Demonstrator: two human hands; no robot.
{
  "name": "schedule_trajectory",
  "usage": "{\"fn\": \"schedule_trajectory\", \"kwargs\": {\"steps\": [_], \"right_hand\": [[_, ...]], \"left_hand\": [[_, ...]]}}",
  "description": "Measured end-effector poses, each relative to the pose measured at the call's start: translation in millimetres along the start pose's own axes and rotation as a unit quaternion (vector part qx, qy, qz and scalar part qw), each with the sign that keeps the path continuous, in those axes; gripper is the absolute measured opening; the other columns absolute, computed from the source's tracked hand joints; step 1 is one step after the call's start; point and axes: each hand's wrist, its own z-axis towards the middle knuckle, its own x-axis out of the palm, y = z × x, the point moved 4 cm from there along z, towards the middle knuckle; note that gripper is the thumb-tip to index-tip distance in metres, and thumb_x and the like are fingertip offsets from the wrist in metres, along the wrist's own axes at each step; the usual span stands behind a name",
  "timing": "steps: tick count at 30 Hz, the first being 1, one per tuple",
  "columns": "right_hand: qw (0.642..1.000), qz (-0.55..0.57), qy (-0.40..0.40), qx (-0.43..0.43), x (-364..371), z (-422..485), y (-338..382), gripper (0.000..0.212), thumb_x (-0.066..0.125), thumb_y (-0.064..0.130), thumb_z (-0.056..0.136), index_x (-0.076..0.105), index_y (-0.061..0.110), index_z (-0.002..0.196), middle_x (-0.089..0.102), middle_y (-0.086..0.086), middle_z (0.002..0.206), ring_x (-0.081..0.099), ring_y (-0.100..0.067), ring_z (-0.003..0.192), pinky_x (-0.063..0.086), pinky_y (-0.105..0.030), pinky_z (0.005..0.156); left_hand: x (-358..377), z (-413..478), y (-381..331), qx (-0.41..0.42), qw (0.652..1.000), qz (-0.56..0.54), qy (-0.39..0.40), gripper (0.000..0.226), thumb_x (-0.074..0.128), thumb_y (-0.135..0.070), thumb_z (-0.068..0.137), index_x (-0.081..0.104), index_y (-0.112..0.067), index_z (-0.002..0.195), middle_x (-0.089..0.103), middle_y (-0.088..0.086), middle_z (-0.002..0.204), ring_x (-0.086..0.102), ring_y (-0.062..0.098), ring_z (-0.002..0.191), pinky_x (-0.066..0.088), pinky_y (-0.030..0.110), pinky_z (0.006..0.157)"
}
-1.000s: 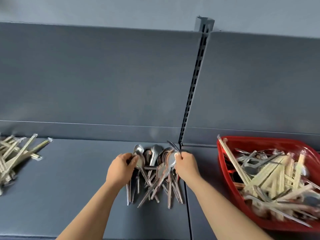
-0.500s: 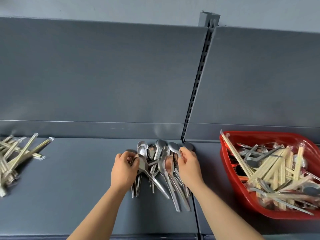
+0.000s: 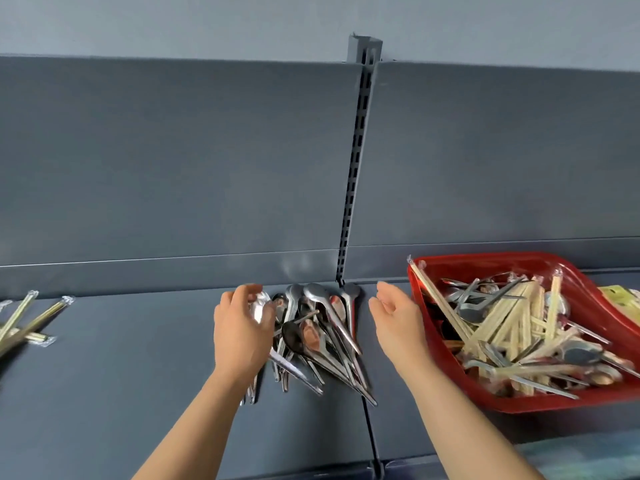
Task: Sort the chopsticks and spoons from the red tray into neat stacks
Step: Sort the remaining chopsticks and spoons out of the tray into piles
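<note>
Change noted: half a second ago both my hands were on the heap of long-handled stainless-steel spoons (image 3: 322,327). My right hand (image 3: 398,317) has since come off it. It now hangs just beside the heap's right edge, apart from the metal, with the fingers loosely spread and the palm turned inward, holding nothing. My left hand (image 3: 242,327) remains at the heap's left edge, with fingers and thumb curled round the bowl of the leftmost spoon.

The spoons lie on the grey metal shelf (image 3: 104,375), against its back panel. Their bowls point to the rear and their handles fan toward me, crossing one another. The heap straddles the foot of the slotted grey upright (image 3: 356,168).

Container: one glossy red plastic tray (image 3: 526,403) stands on the shelf to the right, near my right hand and tilted. It holds a jumble of pale wooden chopsticks in clear wrappers (image 3: 512,317), mixed with more metal spoons (image 3: 471,306).

At the far left of the shelf, well apart from the heap, lies a loose stack of wrapped chopsticks (image 3: 20,323).

Writing: a yellow packet (image 3: 620,299) shows behind the tray at the right edge. Any marking on it is too blurred to read.
</note>
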Motion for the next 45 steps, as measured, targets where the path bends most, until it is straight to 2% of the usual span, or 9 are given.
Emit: {"fn": "schedule_trajectory", "kwargs": {"steps": [2, 8, 13, 21, 24, 26, 34, 38, 45], "right_hand": [[1.000, 0.010, -0.026, -0.013, -32.7, 4.2, 9.0, 0.026, 0.051, 0.006, 0.093, 0.054, 0.031, 0.087, 0.047, 0.014, 0.076, 0.046, -0.004, 0.070, 0.035, -0.013, 0.065], [0.996, -0.046, -0.082, -0.001, -153.2, 16.3, 10.8, 0.034, 0.058, 0.020, 0.094, 0.060, 0.018, 0.128, 0.061, 0.011, 0.118, 0.054, -0.003, 0.107, 0.040, -0.020, 0.090], [0.991, -0.100, -0.077, 0.037, -224.7, 34.9, -23.6, 0.029, 0.062, 0.014, 0.092, 0.067, 0.011, 0.120, 0.067, 0.000, 0.118, 0.060, -0.013, 0.109, 0.041, -0.024, 0.096], [0.989, -0.143, -0.012, 0.042, -272.5, 67.6, -82.7, 0.023, 0.064, 0.015, 0.090, 0.072, 0.015, 0.111, 0.066, 0.009, 0.104, 0.059, 0.000, 0.090, 0.039, -0.013, 0.080], [0.988, -0.148, -0.008, 0.039, -285.2, 78.6, -100.0, 0.022, 0.065, 0.013, 0.088, 0.073, 0.016, 0.109, 0.069, 0.008, 0.104, 0.057, 0.009, 0.085, 0.039, -0.005, 0.072], [0.988, -0.149, -0.011, 0.050, -295.1, 84.6, -109.9, 0.025, 0.065, 0.015, 0.088, 0.071, 0.015, 0.112, 0.069, 0.004, 0.111, 0.061, -0.002, 0.093, 0.044, -0.015, 0.083], [0.980, -0.173, 0.043, 0.093, -303.1, 98.3, -135.5, 0.031, 0.061, 0.014, 0.090, 0.063, 0.017, 0.121, 0.065, -0.003, 0.118, 0.059, -0.013, 0.101, 0.044, -0.023, 0.081], [0.988, -0.120, 0.044, 0.083, -301.5, 104.5, -137.1, 0.017, 0.066, 0.013, 0.087, 0.070, 0.019, 0.102, 0.068, 0.004, 0.100, 0.063, -0.009, 0.092, 0.046, -0.022, 0.073], [0.996, -0.046, -0.055, 0.043, -319.5, 111.1, -119.3, 0.009, 0.068, 0.015, 0.085, 0.059, 0.013, 0.087, 0.061, 0.003, 0.056, 0.052, -0.009, 0.046, 0.043, -0.025, 0.048]], "left_hand": [[10.4, -3.0, -29.9, 0.032, 0.999, -0.033, 0.019, 0.023, 0.062, -0.021, 0.088, 0.061, -0.021, 0.111, 0.057, -0.001, 0.102, 0.056, 0.022, 0.095, 0.047, 0.039, 0.086], [82.1, -20.7, -115.1, 0.076, 0.975, -0.120, 0.170, 0.014, 0.064, -0.020, 0.089, 0.062, -0.022, 0.102, 0.066, -0.007, 0.083, 0.062, 0.006, 0.073, 0.045, 0.018, 0.068], [155.9, -39.5, -163.8, 0.061, 0.952, -0.039, 0.297, 0.022, 0.063, -0.024, 0.089, 0.067, -0.004, 0.095, 0.071, 0.014, 0.082, 0.068, 0.029, 0.076, 0.056, 0.041, 0.074], [227.0, -43.4, -189.9, 0.010, 0.947, 0.093, 0.306, 0.033, 0.066, -0.021, 0.087, 0.051, -0.007, 0.061, 0.049, 0.002, 0.053, 0.049, 0.020, 0.052, 0.039, 0.028, 0.054], [245.7, -41.9, -185.8, -0.040, 0.959, 0.078, 0.269, 0.020, 0.070, -0.019, 0.084, 0.058, -0.005, 0.076, 0.059, 0.007, 0.065, 0.058, 0.024, 0.062, 0.036, 0.027, 0.048], [252.4, -39.7, -182.4, -0.065, 0.969, 0.076, 0.225, 0.026, 0.072, -0.017, 0.080, 0.061, 0.002, 0.094, 0.063, 0.009, 0.076, 0.060, 0.024, 0.066, 0.035, 0.023, 0.045], [255.7, -33.7, -199.5, -0.007, 0.982, -0.082, 0.170, 0.005, 0.058, -0.015, 0.092, 0.060, -0.011, 0.090, 0.063, 0.000, 0.070, 0.062, 0.016, 0.058, 0.042, 0.020, 0.046], [244.0, -26.9, -228.1, -0.004, 0.959, -0.235, 0.158, 0.017, 0.053, -0.026, 0.098, 0.055, -0.010, 0.091, 0.061, 0.003, 0.065, 0.062, 0.014, 0.049, 0.048, 0.021, 0.044], [269.9, -36.1, -246.9, 0.077, 0.954, -0.106, 0.269, 0.013, 0.072, -0.031, 0.085, 0.065, -0.021, 0.081, 0.057, -0.008, 0.046, 0.046, 0.006, 0.037, 0.037, 0.020, 0.038]]}}
